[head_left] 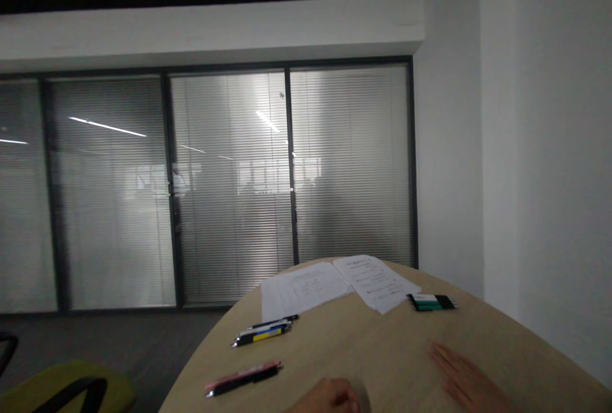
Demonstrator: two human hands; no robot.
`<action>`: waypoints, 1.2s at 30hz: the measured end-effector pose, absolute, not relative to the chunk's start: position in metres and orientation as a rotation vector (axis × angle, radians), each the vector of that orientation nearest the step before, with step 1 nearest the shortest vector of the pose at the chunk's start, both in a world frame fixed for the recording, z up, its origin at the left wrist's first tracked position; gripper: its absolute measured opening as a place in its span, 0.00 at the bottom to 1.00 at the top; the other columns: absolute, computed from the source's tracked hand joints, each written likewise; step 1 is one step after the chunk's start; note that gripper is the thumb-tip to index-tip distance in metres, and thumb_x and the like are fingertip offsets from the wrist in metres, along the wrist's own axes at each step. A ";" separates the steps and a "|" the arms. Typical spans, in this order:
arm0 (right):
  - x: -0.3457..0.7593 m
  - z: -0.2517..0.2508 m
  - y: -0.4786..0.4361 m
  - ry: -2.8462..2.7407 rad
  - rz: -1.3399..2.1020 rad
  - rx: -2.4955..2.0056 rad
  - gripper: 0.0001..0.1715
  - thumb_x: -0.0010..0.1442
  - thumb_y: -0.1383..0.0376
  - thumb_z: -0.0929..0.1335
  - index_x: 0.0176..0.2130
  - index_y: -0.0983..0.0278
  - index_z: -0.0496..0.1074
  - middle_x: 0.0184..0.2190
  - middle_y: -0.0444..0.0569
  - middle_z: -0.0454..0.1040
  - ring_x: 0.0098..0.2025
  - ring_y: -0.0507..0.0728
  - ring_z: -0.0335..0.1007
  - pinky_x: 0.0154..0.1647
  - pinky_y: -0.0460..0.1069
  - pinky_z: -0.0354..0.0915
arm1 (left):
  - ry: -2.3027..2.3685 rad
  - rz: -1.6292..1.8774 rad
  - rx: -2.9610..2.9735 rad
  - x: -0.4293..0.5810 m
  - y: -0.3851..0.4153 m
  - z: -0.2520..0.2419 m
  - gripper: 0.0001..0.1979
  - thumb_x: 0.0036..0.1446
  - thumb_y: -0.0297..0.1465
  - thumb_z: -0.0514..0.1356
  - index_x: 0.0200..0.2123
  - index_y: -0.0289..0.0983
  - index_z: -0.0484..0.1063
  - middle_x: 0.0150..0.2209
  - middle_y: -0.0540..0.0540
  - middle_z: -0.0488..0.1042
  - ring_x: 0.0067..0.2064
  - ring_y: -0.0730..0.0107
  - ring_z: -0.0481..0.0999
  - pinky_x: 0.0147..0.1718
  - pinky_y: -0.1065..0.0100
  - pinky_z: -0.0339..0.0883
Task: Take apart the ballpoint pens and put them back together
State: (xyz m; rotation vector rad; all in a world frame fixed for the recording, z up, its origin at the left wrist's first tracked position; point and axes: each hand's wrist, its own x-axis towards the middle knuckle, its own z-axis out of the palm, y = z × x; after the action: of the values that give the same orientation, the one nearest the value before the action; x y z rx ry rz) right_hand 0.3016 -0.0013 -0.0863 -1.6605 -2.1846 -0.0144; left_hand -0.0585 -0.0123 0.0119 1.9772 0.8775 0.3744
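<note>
Looking out across a rounded pale-wood counter [377,343], the view takes in a dim office. Beyond it stands a glass partition [229,177] in dark frames, with slatted blinds [349,164] lowered across the panes and ceiling lights reflected in them. A white wall [540,145] closes off the right side, a white bulkhead [210,30] runs above the glass, and grey carpet [191,330] lies below. At lower left, a chair [71,387] with an olive-yellow seat stands near the counter's edge.

The left hand [332,397] sits at the bottom of the view, partly cut off, its fingers [344,394] curled; whether they hold anything cannot be told. It is near a pink-and-black pen [243,378] but not touching it. The right hand [466,378], blurred, is flat and open, its fingers [442,359] spread and holding nothing. Ahead of it lies a black-and-green packet [433,302], just beside two papers [344,285]. Two more pens [262,334] lie together just in front of the papers.
</note>
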 end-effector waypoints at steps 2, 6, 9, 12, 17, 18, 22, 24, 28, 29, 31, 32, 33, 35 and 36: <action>0.293 -0.082 -0.012 -2.208 0.034 -1.626 0.28 0.57 0.51 0.57 0.54 0.57 0.58 0.57 0.45 0.54 0.57 0.61 0.50 0.56 0.55 0.52 | 1.176 0.344 2.288 -0.063 -0.008 0.021 0.09 0.55 0.33 0.51 0.32 0.41 0.71 0.32 0.49 0.73 0.35 0.65 0.70 0.35 0.66 0.62; 0.283 -0.077 -0.025 -2.232 0.101 -1.547 0.26 0.56 0.52 0.58 0.54 0.53 0.59 0.56 0.44 0.55 0.56 0.61 0.52 0.55 0.55 0.54 | 1.520 0.354 2.608 -0.082 0.013 0.040 0.12 0.52 0.26 0.47 0.29 0.38 0.70 0.33 0.44 0.72 0.37 0.62 0.70 0.38 0.65 0.59; 0.281 -0.076 -0.027 -2.223 0.132 -1.521 0.25 0.56 0.53 0.59 0.53 0.52 0.59 0.55 0.43 0.56 0.56 0.62 0.52 0.55 0.57 0.54 | 1.715 0.405 2.590 -0.108 0.034 0.049 0.14 0.53 0.26 0.45 0.30 0.37 0.70 0.35 0.41 0.72 0.39 0.60 0.69 0.39 0.64 0.58; 0.279 -0.076 -0.026 -2.221 0.151 -1.539 0.25 0.56 0.52 0.59 0.53 0.52 0.60 0.55 0.44 0.56 0.56 0.62 0.52 0.55 0.57 0.54 | 1.892 0.426 2.545 -0.137 0.051 0.052 0.15 0.54 0.26 0.43 0.31 0.35 0.70 0.35 0.39 0.72 0.39 0.58 0.70 0.39 0.63 0.59; 0.278 -0.074 -0.028 -2.210 0.147 -1.585 0.27 0.55 0.51 0.59 0.53 0.55 0.60 0.56 0.46 0.55 0.57 0.63 0.51 0.56 0.58 0.53 | 2.034 0.462 2.487 -0.170 0.065 0.042 0.12 0.52 0.26 0.49 0.34 0.34 0.71 0.39 0.39 0.72 0.43 0.57 0.69 0.41 0.65 0.59; 0.278 -0.073 -0.029 -2.200 0.145 -1.573 0.27 0.55 0.51 0.59 0.53 0.54 0.60 0.56 0.45 0.55 0.57 0.62 0.51 0.56 0.57 0.53 | 2.053 0.475 2.477 -0.174 0.067 0.039 0.12 0.51 0.26 0.50 0.36 0.35 0.71 0.40 0.39 0.72 0.44 0.58 0.69 0.42 0.66 0.59; 0.278 -0.073 -0.031 -2.181 0.156 -1.542 0.26 0.56 0.52 0.59 0.53 0.52 0.60 0.56 0.43 0.55 0.57 0.61 0.51 0.56 0.56 0.53 | 2.097 0.511 2.428 -0.187 0.075 0.027 0.15 0.53 0.25 0.48 0.41 0.38 0.69 0.44 0.44 0.72 0.47 0.62 0.68 0.46 0.65 0.57; 0.278 -0.073 -0.032 -2.177 0.153 -1.567 0.26 0.55 0.51 0.59 0.53 0.53 0.60 0.56 0.43 0.56 0.57 0.61 0.52 0.56 0.56 0.53 | 2.089 0.515 2.421 -0.192 0.078 0.024 0.15 0.54 0.26 0.47 0.42 0.36 0.69 0.46 0.43 0.71 0.48 0.62 0.67 0.48 0.66 0.56; 0.276 -0.071 -0.034 -2.181 0.136 -1.607 0.26 0.56 0.51 0.58 0.53 0.54 0.61 0.56 0.44 0.57 0.57 0.61 0.52 0.56 0.56 0.52 | 2.033 0.510 2.424 -0.198 0.082 0.021 0.15 0.56 0.28 0.46 0.39 0.35 0.71 0.44 0.43 0.73 0.47 0.65 0.69 0.46 0.71 0.57; 0.275 -0.070 -0.035 -2.186 0.139 -1.609 0.27 0.56 0.51 0.57 0.53 0.54 0.61 0.56 0.44 0.56 0.57 0.61 0.51 0.56 0.56 0.52 | 2.019 0.510 2.424 -0.200 0.083 0.021 0.14 0.56 0.28 0.47 0.38 0.36 0.71 0.43 0.44 0.73 0.45 0.66 0.70 0.45 0.71 0.58; 0.273 -0.068 -0.036 -2.190 0.145 -1.629 0.27 0.56 0.50 0.57 0.53 0.55 0.61 0.56 0.45 0.56 0.57 0.61 0.51 0.56 0.56 0.52 | 1.995 0.513 2.423 -0.202 0.084 0.020 0.13 0.55 0.28 0.48 0.36 0.37 0.72 0.40 0.45 0.74 0.43 0.67 0.71 0.42 0.72 0.59; 0.273 -0.066 -0.037 -2.193 0.148 -1.646 0.28 0.56 0.50 0.57 0.53 0.56 0.61 0.56 0.46 0.56 0.57 0.62 0.50 0.56 0.57 0.52 | 1.986 0.514 2.422 -0.202 0.084 0.020 0.12 0.54 0.29 0.49 0.35 0.37 0.72 0.40 0.45 0.74 0.43 0.67 0.71 0.42 0.73 0.59; 0.272 -0.065 -0.037 -2.197 0.148 -1.657 0.28 0.56 0.50 0.57 0.53 0.56 0.61 0.56 0.46 0.55 0.57 0.62 0.50 0.56 0.57 0.51 | 1.976 0.517 2.422 -0.203 0.085 0.020 0.11 0.53 0.29 0.51 0.34 0.37 0.72 0.39 0.46 0.75 0.42 0.66 0.71 0.41 0.73 0.60; 0.271 -0.064 -0.038 -2.199 0.137 -1.662 0.28 0.56 0.51 0.57 0.53 0.56 0.61 0.56 0.46 0.55 0.57 0.62 0.50 0.56 0.58 0.51 | 1.955 0.519 2.424 -0.204 0.084 0.021 0.09 0.51 0.30 0.53 0.34 0.38 0.72 0.39 0.46 0.75 0.42 0.66 0.71 0.40 0.73 0.60; 0.271 -0.064 -0.038 -2.199 0.133 -1.661 0.27 0.56 0.51 0.57 0.53 0.56 0.61 0.56 0.46 0.55 0.57 0.62 0.50 0.56 0.58 0.51 | 1.944 0.517 2.428 -0.205 0.083 0.022 0.09 0.50 0.30 0.54 0.34 0.38 0.72 0.39 0.46 0.75 0.42 0.66 0.71 0.40 0.73 0.60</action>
State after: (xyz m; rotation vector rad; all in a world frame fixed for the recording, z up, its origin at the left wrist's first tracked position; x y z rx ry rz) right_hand 0.2710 -0.0379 -0.0641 -1.6612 -2.1988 0.1326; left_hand -0.2048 0.0835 0.0220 2.4279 1.9436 0.5173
